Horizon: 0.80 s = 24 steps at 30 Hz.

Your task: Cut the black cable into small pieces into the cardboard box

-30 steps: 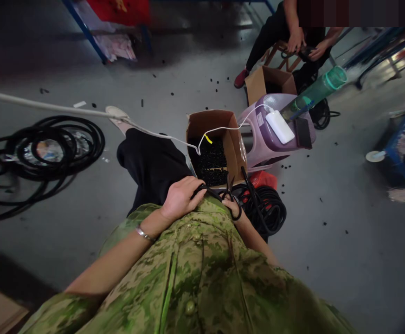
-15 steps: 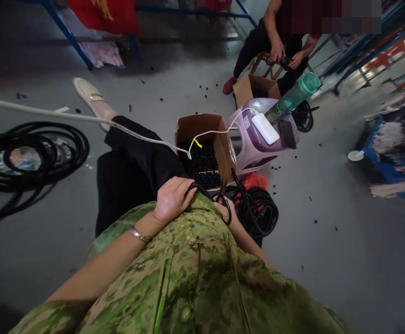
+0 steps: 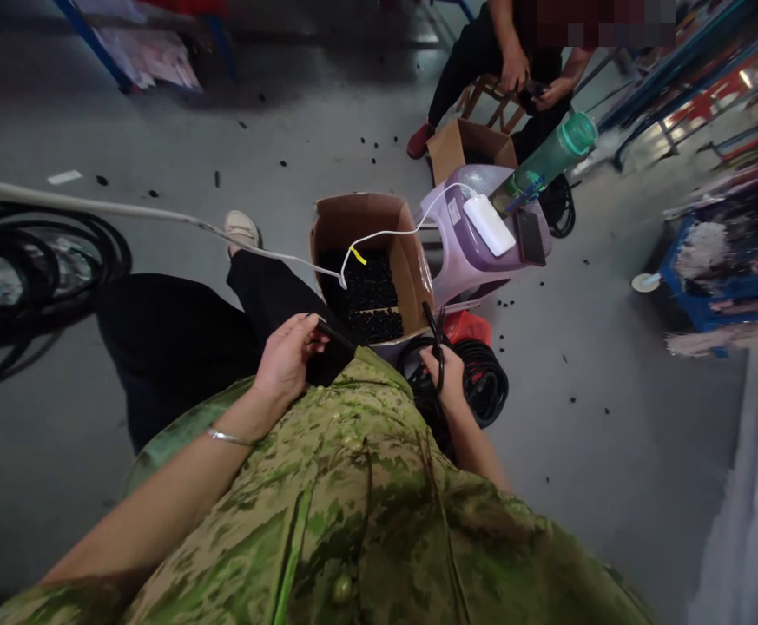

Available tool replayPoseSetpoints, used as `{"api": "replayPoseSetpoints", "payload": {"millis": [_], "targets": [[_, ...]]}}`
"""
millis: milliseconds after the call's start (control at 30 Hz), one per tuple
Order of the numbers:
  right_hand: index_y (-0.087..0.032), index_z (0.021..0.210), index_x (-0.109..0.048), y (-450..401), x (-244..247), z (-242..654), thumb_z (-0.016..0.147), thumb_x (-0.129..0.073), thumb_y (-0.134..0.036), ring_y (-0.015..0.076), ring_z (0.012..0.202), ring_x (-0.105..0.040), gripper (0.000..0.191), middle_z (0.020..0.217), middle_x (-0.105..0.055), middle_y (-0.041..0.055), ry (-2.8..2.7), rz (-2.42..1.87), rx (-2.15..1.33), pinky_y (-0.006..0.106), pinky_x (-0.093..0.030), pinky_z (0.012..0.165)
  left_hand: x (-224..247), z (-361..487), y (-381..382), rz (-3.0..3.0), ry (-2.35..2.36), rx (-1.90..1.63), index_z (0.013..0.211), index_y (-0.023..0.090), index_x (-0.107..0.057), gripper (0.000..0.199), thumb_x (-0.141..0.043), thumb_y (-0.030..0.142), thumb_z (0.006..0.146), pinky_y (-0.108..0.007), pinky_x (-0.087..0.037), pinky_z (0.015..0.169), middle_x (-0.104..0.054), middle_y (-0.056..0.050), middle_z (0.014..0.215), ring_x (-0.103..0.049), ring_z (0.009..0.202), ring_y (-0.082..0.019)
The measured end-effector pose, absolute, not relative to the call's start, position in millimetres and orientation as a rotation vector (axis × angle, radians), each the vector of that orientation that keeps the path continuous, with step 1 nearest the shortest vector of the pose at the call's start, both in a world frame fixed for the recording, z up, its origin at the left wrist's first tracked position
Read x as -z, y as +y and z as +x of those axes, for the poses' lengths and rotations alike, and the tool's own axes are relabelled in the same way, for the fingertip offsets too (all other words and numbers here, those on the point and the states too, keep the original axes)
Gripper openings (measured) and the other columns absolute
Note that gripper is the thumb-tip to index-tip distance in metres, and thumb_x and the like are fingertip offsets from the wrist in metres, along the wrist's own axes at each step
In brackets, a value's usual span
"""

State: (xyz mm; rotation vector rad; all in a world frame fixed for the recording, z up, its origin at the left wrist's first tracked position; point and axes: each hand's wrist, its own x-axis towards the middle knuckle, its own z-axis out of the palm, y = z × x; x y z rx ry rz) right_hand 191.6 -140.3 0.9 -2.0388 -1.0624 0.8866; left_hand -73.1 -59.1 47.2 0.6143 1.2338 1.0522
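Black tube [image 3: 339, 336] and scissors [image 3: 442, 358], both being held

Clock's read off the view, 12 at the top. Around 8, one end of the tube is pinched between the thumb and curled fingers of the left hand [image 3: 280, 360]; from there it's stretched toward the middle, and the rest is hidden at the hem of the camo shirt [image 3: 359, 477]. Over at 4, the scissors are gripped in the right hand [image 3: 449, 375], blades pointed at 12. Whether the blades are parted can't really be told.

Just off centre at 12, a cardboard box [image 3: 418, 276] is filled along the bottom with little black pieces [image 3: 373, 288]. Right beside it, at 2, a purple stool [image 3: 447, 252] is loaded up with a white power bank [image 3: 489, 224], a dark phone [image 3: 530, 237] and a green bottle [image 3: 543, 165]. A white cable [image 3: 382, 232] is strung across the box to the power bank.

By the right hand, a coil of black hose [image 3: 494, 382] is piled next to a red bag [image 3: 470, 327]. More hose is looped at 9. Up at 1, something dark is being held by another person's hands [image 3: 515, 71].
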Motion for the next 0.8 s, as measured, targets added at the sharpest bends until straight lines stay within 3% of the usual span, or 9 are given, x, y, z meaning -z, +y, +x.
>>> {"api": "replayPoseSetpoints", "payload": {"millis": [133, 233, 333, 500, 667, 800], "targets": [[-0.019, 0.095, -0.071, -140.4, -9.9, 248.8, 0.077, -0.065, -0.042, 0.0202, 0.080, -0.062, 0.030, 0.087, -0.071, 0.0071, -1.351, -2.535, -0.287, 0.027, -0.041, 0.072, -53.5, -67.4, -58.0, 0.516, 1.140, -1.021, 0.075, 0.016, -0.059, 0.038, -0.078, 0.047, 0.064, -0.020, -0.041, 0.050, -0.057, 0.002, 0.063, -0.054, 0.057, -0.010], [-0.021, 0.110, -0.069, -145.0, 6.4, 273.4, 0.074, -0.068, -0.043, 0.0221, 0.091, -0.063, 0.042, 0.105, -0.071, 0.0094, -1.452, -2.544, -0.328, 0.027, -0.043, 0.075, -54.9, -64.2, -56.2, 0.521, 1.125, -0.987, 0.076, 0.015, -0.060, 0.040, -0.080, 0.047, 0.063, -0.019, -0.041, 0.051, -0.056, 0.002, 0.060, -0.053, 0.056, -0.010], [-0.021, 0.100, -0.071, -156.3, 35.2, 275.4, 0.073, -0.064, -0.046, 0.0191, 0.077, -0.062, 0.038, 0.082, -0.071, 0.0033, -1.358, -2.463, -0.660, 0.026, -0.044, 0.069, -53.1, -61.9, -55.3, 0.541, 1.135, -0.962, 0.076, 0.014, -0.060, 0.040, -0.080, 0.047, 0.063, -0.019, -0.041, 0.052, -0.057, 0.002, 0.060, -0.053, 0.055, -0.009], [-0.017, 0.083, -0.068, -181.3, 52.4, 280.5, 0.067, -0.065, -0.049, 0.0136, 0.055, -0.052, 0.036, 0.059, -0.061, -0.0020, -0.896, -2.267, -0.708, 0.023, -0.040, 0.054, -51.2, -62.9, -55.6, 0.551, 1.162, -0.975, 0.074, 0.015, -0.059, 0.037, -0.079, 0.045, 0.064, -0.020, -0.040, 0.050, -0.056, 0.003, 0.058, -0.052, 0.053, -0.010], [-0.016, 0.074, -0.061, -200.6, 18.5, 325.3, 0.056, -0.077, -0.041, 0.0094, 0.045, -0.046, 0.035, 0.052, -0.054, -0.0059, -0.412, -2.046, -0.614, 0.021, -0.035, 0.044, -52.2, -74.8, -49.7, 0.534, 1.194, -1.059, 0.072, 0.016, -0.058, 0.030, -0.076, 0.041, 0.068, -0.020, -0.040, 0.048, -0.054, 0.004, 0.054, -0.050, 0.050, -0.009], [-0.017, 0.065, -0.055, -213.4, -5.6, 349.0, 0.059, -0.076, -0.037, 0.0085, 0.044, -0.048, 0.029, 0.053, -0.054, -0.0050, -0.300, -1.928, -0.506, 0.021, -0.037, 0.042, -59.1, -84.7, -50.4, 0.531, 1.219, -1.091, 0.070, 0.016, -0.059, 0.028, -0.075, 0.039, 0.067, -0.019, -0.039, 0.046, -0.054, 0.004, 0.055, -0.049, 0.049, -0.008]]}}
